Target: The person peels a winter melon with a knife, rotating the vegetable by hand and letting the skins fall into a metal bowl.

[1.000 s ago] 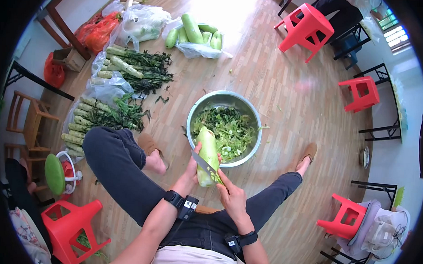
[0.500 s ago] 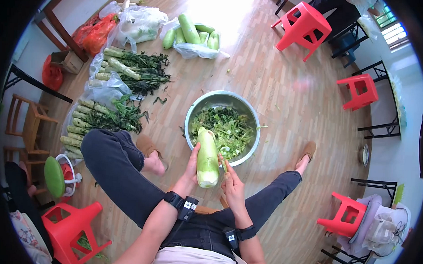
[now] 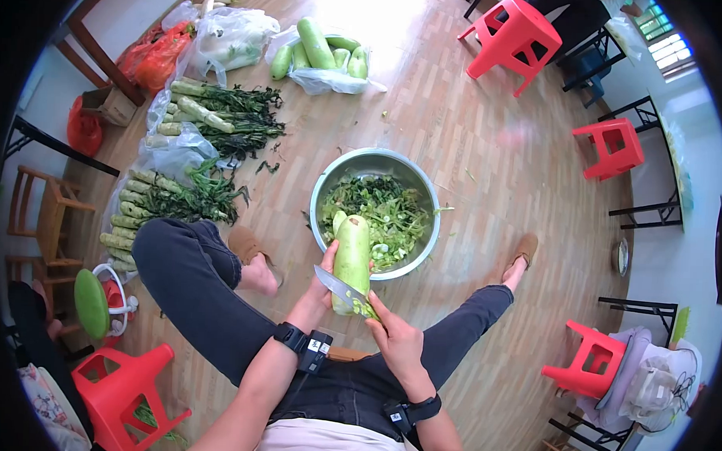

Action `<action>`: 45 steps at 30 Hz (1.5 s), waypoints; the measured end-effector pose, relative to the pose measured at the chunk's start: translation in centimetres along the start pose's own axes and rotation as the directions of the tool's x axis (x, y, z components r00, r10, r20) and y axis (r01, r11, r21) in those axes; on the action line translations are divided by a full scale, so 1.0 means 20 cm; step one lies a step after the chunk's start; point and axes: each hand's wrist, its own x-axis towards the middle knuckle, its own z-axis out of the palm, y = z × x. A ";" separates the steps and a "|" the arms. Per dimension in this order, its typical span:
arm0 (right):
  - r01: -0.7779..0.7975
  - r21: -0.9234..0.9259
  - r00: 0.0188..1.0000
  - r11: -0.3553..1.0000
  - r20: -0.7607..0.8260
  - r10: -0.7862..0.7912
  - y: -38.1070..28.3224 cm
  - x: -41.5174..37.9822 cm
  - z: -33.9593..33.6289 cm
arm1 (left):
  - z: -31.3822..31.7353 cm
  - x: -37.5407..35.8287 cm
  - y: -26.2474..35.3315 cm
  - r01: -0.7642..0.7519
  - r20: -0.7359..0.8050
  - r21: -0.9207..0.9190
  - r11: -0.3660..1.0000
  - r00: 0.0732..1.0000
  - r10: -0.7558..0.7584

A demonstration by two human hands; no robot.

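Note:
A pale green bottle gourd (image 3: 351, 253) lies lengthwise in my left hand (image 3: 320, 294), whose fingers wrap its left side and underside. My right hand (image 3: 397, 335) is closed on a knife (image 3: 337, 285); its blade lies across the gourd's near end, tip pointing left. Bits of green peel cling by the blade near my right fingers, and the handle is mostly hidden. Just beyond the gourd, a metal basin (image 3: 434, 238) on the floor holds green peelings and leafy scraps (image 3: 393, 219), partly covered by the gourd.
Leafy-topped stalks (image 3: 209, 121) lie on plastic at the left. More gourds (image 3: 315, 45) sit in a clear bag farther off. Red stools (image 3: 514, 40) stand far right, right and near left. A person in dark trousers (image 3: 579, 18) is at the far right.
The knife has come up over the gourd, its blade now crossing the near end. My right hand has turned inward and lower. The gourd has shifted slightly away from me.

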 end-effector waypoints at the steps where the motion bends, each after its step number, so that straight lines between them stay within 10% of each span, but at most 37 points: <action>1: 0.001 -0.001 1.000 1.000 0.001 -0.001 0.00 0.00 0.00 | 0.00 0.00 0.00 0.008 -0.001 0.023 1.000 1.000 -0.008; 16: -0.139 0.027 0.988 0.990 0.070 0.137 0.03 0.10 0.07 | 0.00 -0.01 -0.05 0.004 -0.103 0.131 0.991 0.995 0.010; 18: -0.220 0.472 0.974 0.853 0.053 0.222 0.08 0.13 0.12 | 0.00 -0.02 -0.07 -0.006 -0.103 0.082 0.997 0.995 0.015; 21: -0.282 0.660 0.955 0.696 0.122 0.271 0.08 0.11 0.10 | 0.01 0.00 -0.06 -0.002 -0.099 0.087 0.996 0.995 0.010; 30: -0.201 0.177 0.968 0.964 0.187 0.168 0.02 0.02 -0.03 | -0.01 0.00 -0.02 0.021 -0.062 0.024 0.999 0.998 -0.019; 45: -0.170 0.190 0.985 0.967 0.016 0.170 0.04 0.12 0.11 | -0.02 -0.02 -0.03 0.009 0.000 0.111 0.994 1.000 -0.009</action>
